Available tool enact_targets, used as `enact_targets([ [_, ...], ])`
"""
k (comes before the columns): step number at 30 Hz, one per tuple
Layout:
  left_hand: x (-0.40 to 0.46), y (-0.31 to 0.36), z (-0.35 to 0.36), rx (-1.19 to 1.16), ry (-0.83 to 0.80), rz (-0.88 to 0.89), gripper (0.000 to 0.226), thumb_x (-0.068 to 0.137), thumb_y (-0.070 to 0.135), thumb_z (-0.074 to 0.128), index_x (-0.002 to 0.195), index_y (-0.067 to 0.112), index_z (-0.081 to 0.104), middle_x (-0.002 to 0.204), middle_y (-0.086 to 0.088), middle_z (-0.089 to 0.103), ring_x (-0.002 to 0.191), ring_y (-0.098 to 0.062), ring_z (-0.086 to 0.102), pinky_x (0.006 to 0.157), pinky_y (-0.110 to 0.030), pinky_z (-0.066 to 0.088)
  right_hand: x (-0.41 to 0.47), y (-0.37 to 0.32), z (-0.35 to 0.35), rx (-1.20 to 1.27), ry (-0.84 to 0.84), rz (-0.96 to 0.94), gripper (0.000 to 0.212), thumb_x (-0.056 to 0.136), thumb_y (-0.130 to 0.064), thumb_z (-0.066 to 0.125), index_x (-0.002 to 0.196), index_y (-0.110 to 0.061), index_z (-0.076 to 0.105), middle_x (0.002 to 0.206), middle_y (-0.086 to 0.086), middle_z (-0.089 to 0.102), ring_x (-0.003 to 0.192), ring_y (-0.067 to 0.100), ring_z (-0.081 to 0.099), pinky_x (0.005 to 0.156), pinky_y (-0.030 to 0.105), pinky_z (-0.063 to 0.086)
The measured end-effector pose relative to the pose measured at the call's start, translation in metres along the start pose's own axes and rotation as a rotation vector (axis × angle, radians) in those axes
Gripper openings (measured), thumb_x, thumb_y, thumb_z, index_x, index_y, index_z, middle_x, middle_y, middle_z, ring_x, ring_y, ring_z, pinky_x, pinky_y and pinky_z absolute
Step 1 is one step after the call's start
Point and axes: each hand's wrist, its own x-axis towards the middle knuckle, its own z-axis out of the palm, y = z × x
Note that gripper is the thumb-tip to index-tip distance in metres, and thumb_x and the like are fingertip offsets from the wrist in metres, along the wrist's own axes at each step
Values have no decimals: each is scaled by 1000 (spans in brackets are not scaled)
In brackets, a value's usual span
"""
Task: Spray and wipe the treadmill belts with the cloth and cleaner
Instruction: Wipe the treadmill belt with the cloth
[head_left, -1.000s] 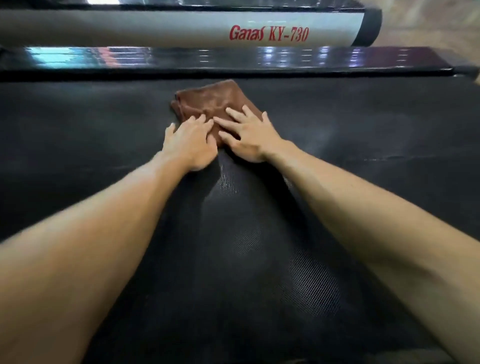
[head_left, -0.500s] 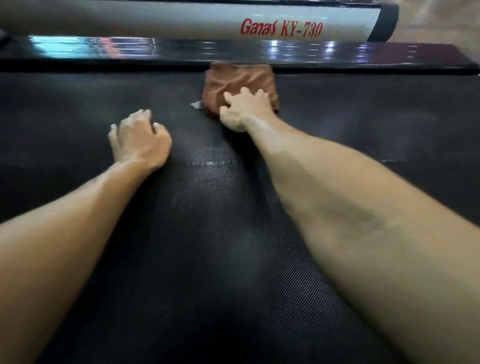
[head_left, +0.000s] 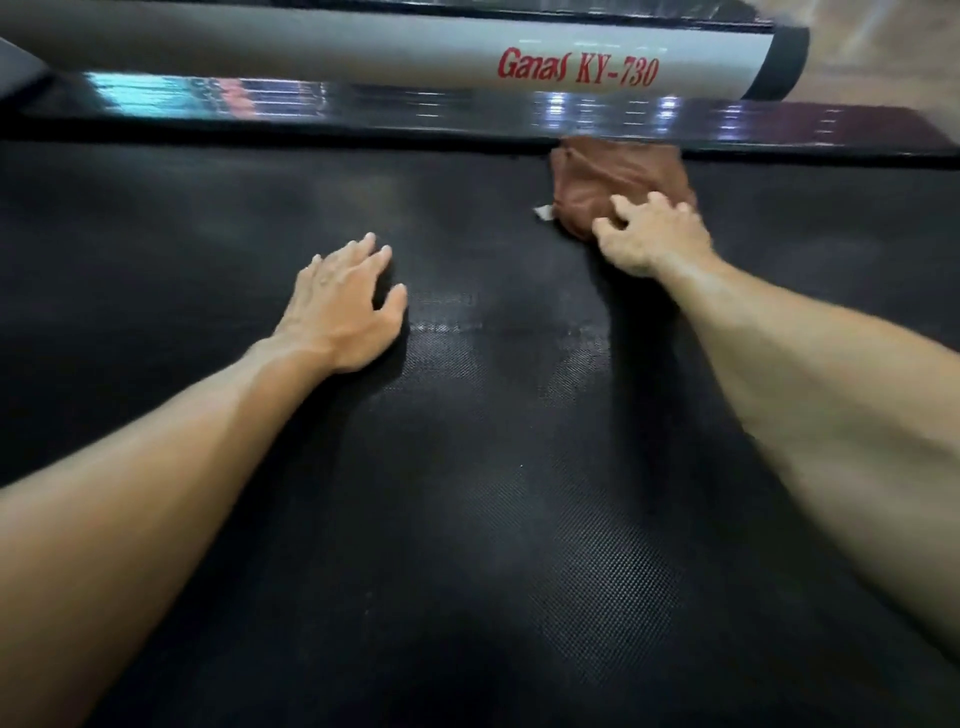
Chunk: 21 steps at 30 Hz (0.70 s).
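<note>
Down low, nearest to the person, two bare arms reach out over the black belt (head_left: 493, 519). It has a bumpy weave, and it shines a little between the arms, as if it is damp.

Farther out, the left hand (head_left: 340, 306) lies flat on the belt. Its palm is down, its fingers are spread and relaxed, and it holds nothing. The thumb sticks out to the side, toward the other hand.

Off to the right of it and a bit farther away, the right hand (head_left: 649, 236) presses down on the cloth (head_left: 613, 179). The fingers are spread wide and bent a little at the tips, lying on the near edge of the cloth. This hand is blurry, so I cannot tell if the fingertips dig in. The cloth is brown and bunched up. Most of it sticks out past the fingers. A small white tag (head_left: 544, 212) pokes out at its left side, just left of the thumb.

Past the fingers, the far edge of the cloth touches the shiny dark rail (head_left: 311, 106) at the side of the belt. Beyond the rail lies a long white tube (head_left: 260, 47) with a black cap, with red letters that say "Ganas KY-730".
</note>
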Motion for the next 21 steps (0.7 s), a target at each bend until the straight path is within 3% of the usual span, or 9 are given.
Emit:
enact_targets([
  [2,-1,-6,-3,20,-6,-8,63,105,41,44,159,11,32,169,-10,21,157,-24,17,128,-46,9,4,-9,1,6,-27,82,69,96,-57,23,161,-33,32,166,17,27,150,46,26,125,53,18],
  [5,-4,-18,-3,66,-6,-89,68,105,41,40,160,5,25,168,-16,19,156,-28,15,127,-46,10,-10,-69,6,8,-4,45,64,96,-51,27,156,-31,39,162,17,33,148,49,28,122,55,20],
  [11,-7,-30,-2,119,-5,-222,70,104,43,42,158,2,29,167,-17,22,155,-32,17,126,-52,13,-70,-183,16,52,-52,-438,58,102,-52,34,158,-40,34,169,8,24,154,47,14,126,52,10],
  [15,-13,-22,0,143,-34,-187,72,104,48,39,162,9,21,171,-8,13,158,-23,10,127,-50,8,-60,-142,14,40,-47,-433,61,100,-64,31,159,-46,29,171,1,20,155,38,17,126,47,16],
  [18,-20,-19,4,174,-51,-200,74,104,52,31,164,13,13,172,-2,4,158,-17,3,128,-46,4,-39,-64,5,30,15,-279,62,101,-64,29,159,-43,30,170,2,23,151,38,24,122,45,21],
  [21,-22,-15,7,186,-55,-219,73,104,53,26,164,15,6,172,2,-2,157,-12,-4,127,-44,-1,-30,-1,0,66,-27,-69,62,102,-61,26,161,-43,23,172,2,15,155,39,16,124,50,17],
])
